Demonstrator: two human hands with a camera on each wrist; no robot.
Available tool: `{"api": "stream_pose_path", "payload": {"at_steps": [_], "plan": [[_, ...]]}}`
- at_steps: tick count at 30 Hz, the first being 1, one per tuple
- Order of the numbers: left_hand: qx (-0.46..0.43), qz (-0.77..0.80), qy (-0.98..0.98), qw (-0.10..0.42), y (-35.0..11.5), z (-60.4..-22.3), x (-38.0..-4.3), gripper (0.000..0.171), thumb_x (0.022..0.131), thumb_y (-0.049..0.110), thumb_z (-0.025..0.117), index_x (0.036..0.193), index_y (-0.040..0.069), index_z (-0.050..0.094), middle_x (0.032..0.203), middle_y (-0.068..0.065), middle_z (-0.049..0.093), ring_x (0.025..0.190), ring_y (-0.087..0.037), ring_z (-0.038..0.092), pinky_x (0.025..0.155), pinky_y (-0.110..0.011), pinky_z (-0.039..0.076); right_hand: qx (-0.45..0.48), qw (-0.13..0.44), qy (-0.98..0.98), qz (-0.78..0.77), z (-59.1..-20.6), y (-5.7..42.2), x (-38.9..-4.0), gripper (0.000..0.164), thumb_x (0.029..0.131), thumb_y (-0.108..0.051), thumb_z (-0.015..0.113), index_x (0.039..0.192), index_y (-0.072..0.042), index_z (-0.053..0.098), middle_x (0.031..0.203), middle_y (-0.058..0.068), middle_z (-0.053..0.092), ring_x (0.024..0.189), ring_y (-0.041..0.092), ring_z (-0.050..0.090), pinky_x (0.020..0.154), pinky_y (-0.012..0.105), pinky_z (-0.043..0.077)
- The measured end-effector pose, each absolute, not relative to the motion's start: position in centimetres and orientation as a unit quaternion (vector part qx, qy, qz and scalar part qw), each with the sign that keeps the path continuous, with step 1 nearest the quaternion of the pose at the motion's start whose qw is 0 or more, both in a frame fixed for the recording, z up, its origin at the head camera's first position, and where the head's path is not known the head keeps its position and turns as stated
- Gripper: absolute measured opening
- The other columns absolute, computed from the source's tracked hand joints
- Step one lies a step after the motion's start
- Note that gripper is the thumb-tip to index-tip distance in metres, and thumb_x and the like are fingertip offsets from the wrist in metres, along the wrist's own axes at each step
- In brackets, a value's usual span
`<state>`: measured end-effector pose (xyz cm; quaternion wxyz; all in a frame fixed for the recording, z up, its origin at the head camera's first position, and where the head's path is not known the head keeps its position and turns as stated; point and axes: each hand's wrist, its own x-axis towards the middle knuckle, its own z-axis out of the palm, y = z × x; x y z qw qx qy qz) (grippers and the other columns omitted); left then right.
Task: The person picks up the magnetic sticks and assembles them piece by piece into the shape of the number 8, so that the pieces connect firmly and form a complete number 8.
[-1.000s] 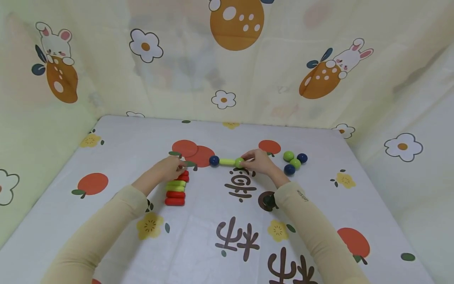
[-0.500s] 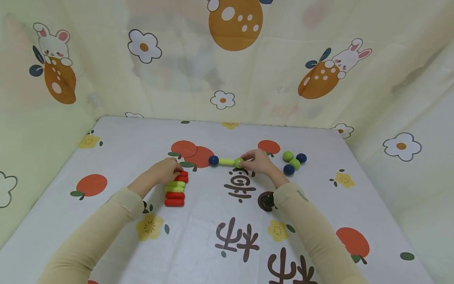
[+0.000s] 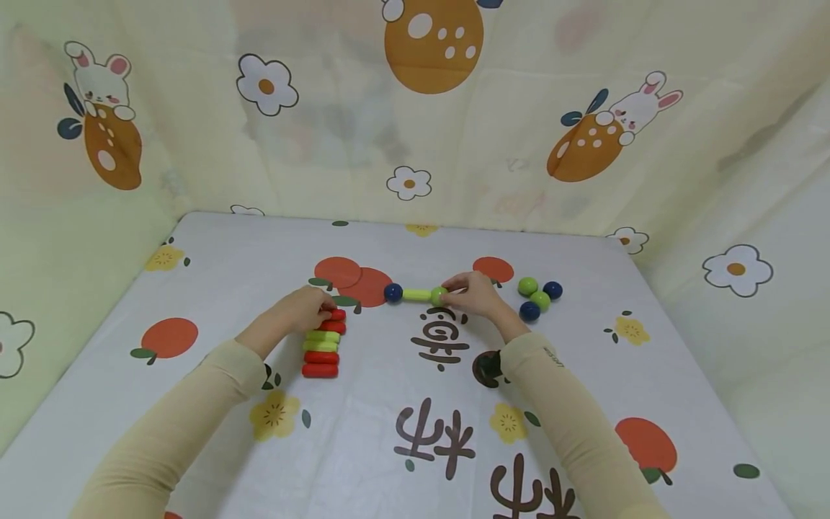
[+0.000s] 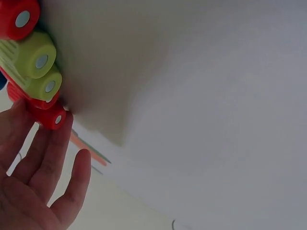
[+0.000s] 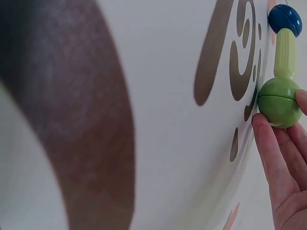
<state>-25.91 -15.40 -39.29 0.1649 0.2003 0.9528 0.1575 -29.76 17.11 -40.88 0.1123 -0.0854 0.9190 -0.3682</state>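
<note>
My left hand [image 3: 303, 310] pinches the farthest red magnetic rod [image 4: 50, 116] between thumb and fingers. That rod lies at the far end of a row with another red rod [image 3: 333, 327], two light green rods [image 3: 321, 336] and two more red ones [image 3: 320, 370]. Silvery discs show on the rod ends in the left wrist view. My right hand [image 3: 475, 294] holds a green ball [image 5: 278, 103] between thumb and fingers. A light green rod [image 5: 285, 53] joins that ball to a dark blue ball [image 5: 285, 20], and this piece lies across the table.
Right of my right hand sits a cluster of two green balls [image 3: 528, 286] and two dark blue balls [image 3: 529, 311]. A dark round thing [image 3: 488, 368] is partly hidden by my right sleeve. A patterned cloth covers the table [image 3: 363, 432], with a curtain [image 3: 337, 144] behind.
My left fingers have come slightly nearer and settled onto the farthest red rod. My right hand and the joined balls and rod stay nearly in place.
</note>
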Motion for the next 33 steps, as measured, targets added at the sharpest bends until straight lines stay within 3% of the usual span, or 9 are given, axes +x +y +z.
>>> {"api": "stream_pose_path", "payload": {"at_steps": [17, 24, 33], "plan": [[0.172, 0.140, 0.959, 0.175, -14.8, -38.9, -26.3, 0.018, 0.090, 0.009, 0.056, 0.105, 0.002, 0.064, 0.085, -0.007, 0.056, 0.080, -0.020, 0.051, 0.064, -0.026, 0.044, -0.082, 0.106, 0.921, -0.365, -40.5, 17.1, -30.0, 0.034, 0.082, -0.019, 0.068, 0.111, -0.002, 0.063, 0.109, 0.014, 0.063, 0.097, 0.025, 0.060, 0.076, 0.031, 0.050], [0.159, 0.144, 0.959, 0.185, -14.0, -38.7, -27.0, 0.020, 0.090, 0.011, 0.056, 0.106, 0.000, 0.063, 0.083, -0.008, 0.055, 0.069, -0.017, 0.052, 0.059, -0.024, 0.042, -0.077, 0.111, 0.927, -0.349, -40.2, 16.8, -30.1, 0.033, 0.083, -0.019, 0.067, 0.110, -0.001, 0.064, 0.108, 0.014, 0.063, 0.097, 0.024, 0.059, 0.079, 0.032, 0.048], [0.164, 0.153, 0.960, 0.165, -11.9, -38.2, -27.2, 0.015, 0.089, 0.011, 0.059, 0.098, 0.002, 0.066, 0.078, -0.005, 0.059, 0.072, -0.018, 0.053, 0.063, -0.025, 0.044, -0.056, 0.131, 0.927, -0.346, -39.8, 16.6, -30.1, 0.033, 0.084, -0.019, 0.066, 0.111, -0.002, 0.063, 0.109, 0.014, 0.062, 0.094, 0.023, 0.059, 0.079, 0.031, 0.048]]}}
